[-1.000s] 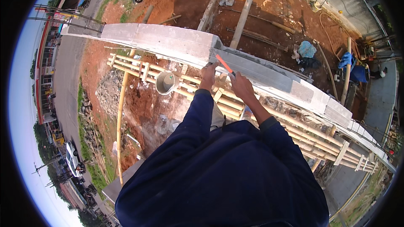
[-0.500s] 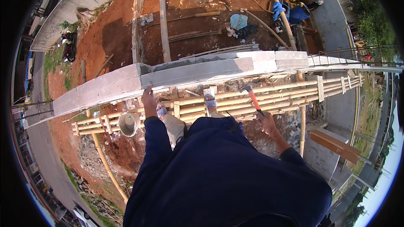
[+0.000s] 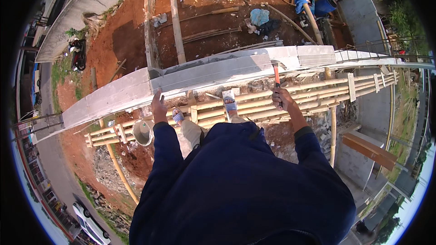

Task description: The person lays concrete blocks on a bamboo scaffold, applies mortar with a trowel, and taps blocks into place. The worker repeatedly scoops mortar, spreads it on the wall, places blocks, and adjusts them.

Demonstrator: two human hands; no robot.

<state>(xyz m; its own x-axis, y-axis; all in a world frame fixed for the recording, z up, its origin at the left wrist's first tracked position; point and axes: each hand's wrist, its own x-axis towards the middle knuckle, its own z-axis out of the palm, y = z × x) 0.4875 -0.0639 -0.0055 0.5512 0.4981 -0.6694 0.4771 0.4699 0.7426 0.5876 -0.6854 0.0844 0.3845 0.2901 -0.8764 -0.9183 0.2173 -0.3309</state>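
Note:
My right hand (image 3: 282, 99) is wrapped round the handle of a hammer (image 3: 277, 78) with an orange and black grip. The hammer's head is up at the near face of a wall of pale grey blocks (image 3: 218, 73); whether it touches cannot be made out. My left hand (image 3: 158, 107) holds nothing, its fingers apart and pointing up at the lower edge of the wall, near a joint between two blocks. A thin line runs along the wall's near face. Below my left hand, a mortar-stained bucket (image 3: 143, 132) stands beside the bamboo platform (image 3: 254, 109).
My sandalled feet rest on the bamboo platform, high above rubble and red soil. Rebar (image 3: 386, 58) sticks out at the wall's right end. Beyond the wall lie poles, a blue plastic bag (image 3: 259, 17) and a blue drum (image 3: 325, 5). A bamboo post (image 3: 119, 168) slants down at left.
My right hand has raised the hammer up and forward, bringing its head to the wall. My left hand stays near the same block joint. The whole view has shifted slightly.

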